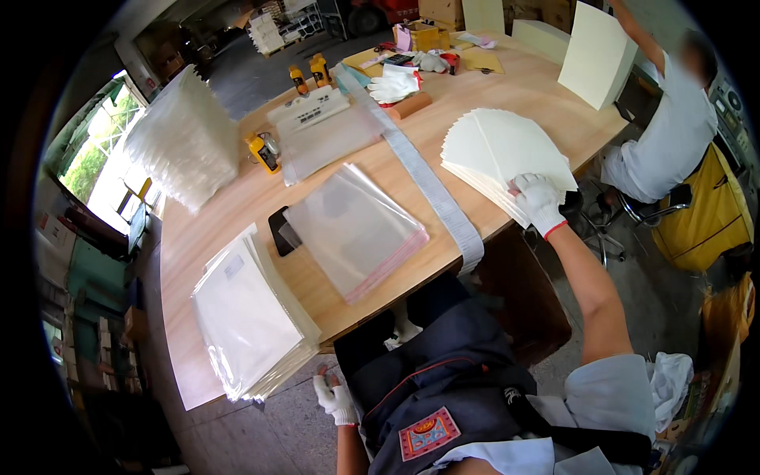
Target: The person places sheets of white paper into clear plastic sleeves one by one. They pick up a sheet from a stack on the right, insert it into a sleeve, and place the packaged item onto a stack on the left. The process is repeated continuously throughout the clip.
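Note:
My right hand (538, 203), in a white fingertip-less glove with a red cuff, is closed at the near corner of a fanned stack of white paper sheets (507, 146). How many sheets it grips is hidden. My left hand (336, 400), gloved alike, hangs below the table's front edge, empty with its fingers apart. In front of me lies a pile of clear plastic sleeves (356, 226) with a pinkish near edge. To its left, a stack of white sheets in clear sleeves (249, 317) reaches the table's edge.
A long paper strip (419, 166) crosses the wooden table (214, 229) and droops over its front. A black phone (281, 231), yellow bottles (263, 152), spare gloves (394, 84) and a tall plastic-wrapped stack (186, 138) stand about. A person (661, 134) sits at the right.

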Demonstrator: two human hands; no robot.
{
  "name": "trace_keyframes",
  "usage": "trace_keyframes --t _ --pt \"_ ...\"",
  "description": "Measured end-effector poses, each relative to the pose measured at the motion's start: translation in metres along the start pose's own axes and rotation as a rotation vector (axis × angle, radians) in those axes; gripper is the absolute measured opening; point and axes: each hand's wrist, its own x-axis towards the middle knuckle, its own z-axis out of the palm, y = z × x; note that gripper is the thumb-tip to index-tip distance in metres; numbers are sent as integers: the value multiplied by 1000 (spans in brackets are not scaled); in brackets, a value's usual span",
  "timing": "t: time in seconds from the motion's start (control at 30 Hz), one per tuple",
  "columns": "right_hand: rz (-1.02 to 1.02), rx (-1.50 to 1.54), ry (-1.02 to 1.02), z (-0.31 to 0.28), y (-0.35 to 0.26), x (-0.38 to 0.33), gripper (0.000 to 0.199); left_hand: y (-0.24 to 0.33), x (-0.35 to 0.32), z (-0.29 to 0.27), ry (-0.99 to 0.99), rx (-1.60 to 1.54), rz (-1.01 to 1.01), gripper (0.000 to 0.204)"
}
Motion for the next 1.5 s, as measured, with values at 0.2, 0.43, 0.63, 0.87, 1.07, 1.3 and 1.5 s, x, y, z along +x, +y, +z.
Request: trace_keyframes --t 0.2,0.43,0.63,0.87,1.07,1.3,1.5 --pt "-13 113 199 -30 -4 -8 13 50 -7 9 -159 62 104 27" --pt "-16 215 358 -52 -32 -97 25 84 4 24 -244 139 457 27" --pt "1213 1584 -89 -13 5 -106 48 151 65 77 -305 328 677 30" --pt "1065 1680 105 7 52 -66 17 196 105 133 -509 906 431 30" --pt "817 1815 303 -14 24 -79 11 173 123 126 -480 859 508 31" --pt "722 1947 -649 -54 -38 -130 31 154 116 113 -444 539 506 34" --pt "710 2153 -872 -6 -63 -156 36 150 110 108 -184 514 638 25"
